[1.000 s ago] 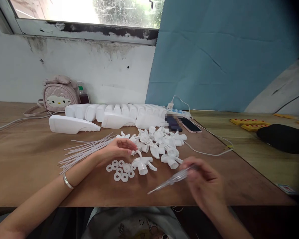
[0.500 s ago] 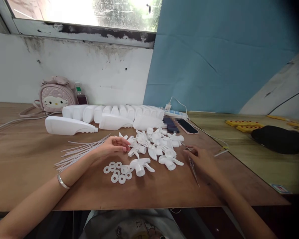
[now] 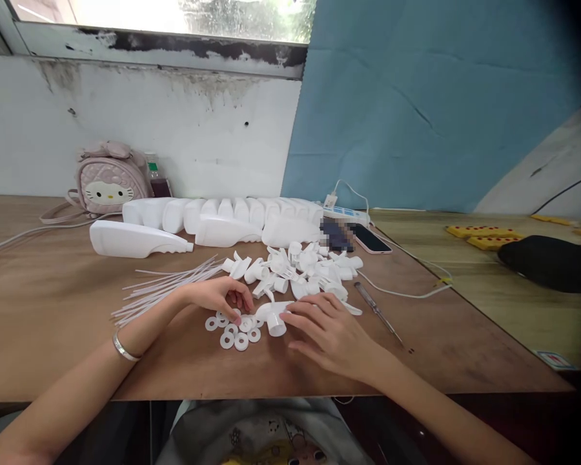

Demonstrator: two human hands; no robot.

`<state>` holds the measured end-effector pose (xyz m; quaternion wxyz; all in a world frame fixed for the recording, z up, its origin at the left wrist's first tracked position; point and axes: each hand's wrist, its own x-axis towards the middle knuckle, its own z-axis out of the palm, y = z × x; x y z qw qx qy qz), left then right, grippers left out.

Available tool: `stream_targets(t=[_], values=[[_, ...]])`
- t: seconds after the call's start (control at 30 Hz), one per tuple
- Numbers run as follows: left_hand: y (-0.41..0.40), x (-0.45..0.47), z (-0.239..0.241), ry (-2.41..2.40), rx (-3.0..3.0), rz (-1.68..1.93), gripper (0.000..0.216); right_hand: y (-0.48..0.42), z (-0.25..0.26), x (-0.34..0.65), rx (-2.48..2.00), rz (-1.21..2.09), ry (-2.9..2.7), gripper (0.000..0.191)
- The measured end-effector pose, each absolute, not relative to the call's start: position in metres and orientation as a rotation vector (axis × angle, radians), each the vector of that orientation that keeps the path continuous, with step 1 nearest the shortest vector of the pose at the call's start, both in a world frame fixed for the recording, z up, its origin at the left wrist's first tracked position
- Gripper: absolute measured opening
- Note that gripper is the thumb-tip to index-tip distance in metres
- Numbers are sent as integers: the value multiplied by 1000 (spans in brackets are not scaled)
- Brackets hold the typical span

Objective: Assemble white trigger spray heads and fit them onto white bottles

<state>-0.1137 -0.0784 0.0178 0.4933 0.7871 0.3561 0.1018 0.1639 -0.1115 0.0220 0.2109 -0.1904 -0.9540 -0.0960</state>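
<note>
My left hand (image 3: 220,297) hovers over a cluster of several white washers (image 3: 235,329), fingers curled down with the tips at the rings; whether it pinches one is hidden. My right hand (image 3: 326,329) lies beside a white spray trigger head (image 3: 274,318), fingertips touching it, fingers spread and nothing gripped. Behind them sits a pile of white trigger heads (image 3: 300,271). A thin screwdriver-like tool (image 3: 378,314) lies on the wooden table (image 3: 53,310) to the right of my right hand. Clear dip tubes (image 3: 164,287) fan out to the left.
White bottles (image 3: 223,223) lie in a row at the back, one separate bottle (image 3: 135,240) on the left. A pink bag (image 3: 107,179), a phone (image 3: 372,239), a power strip (image 3: 345,216) with white cable, yellow blocks (image 3: 484,236) and a black object (image 3: 552,261) are farther off.
My right hand has laid the thin tool on the table and moved left to the trigger head. My left hand has shifted back from the pile to the washers.
</note>
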Motion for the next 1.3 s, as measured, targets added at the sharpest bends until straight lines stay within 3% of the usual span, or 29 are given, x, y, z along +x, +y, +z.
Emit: stream_targets(t=[0.07,0.5,0.77,1.3], values=[[-78,-113,16,860,1950,242,36,-108,14,152,-504,-321,-2705,35],[-75,-112,7,830,1962,248,27,-104,-8,126,-422,-381,-2378,21],[-84,-105,15,775,1622,462,26,-103,-16,121,-483,-298,-2420,36],[-94,-87,5,890,1778,613,33,-95,-17,107,-444,-69,-2270,26]])
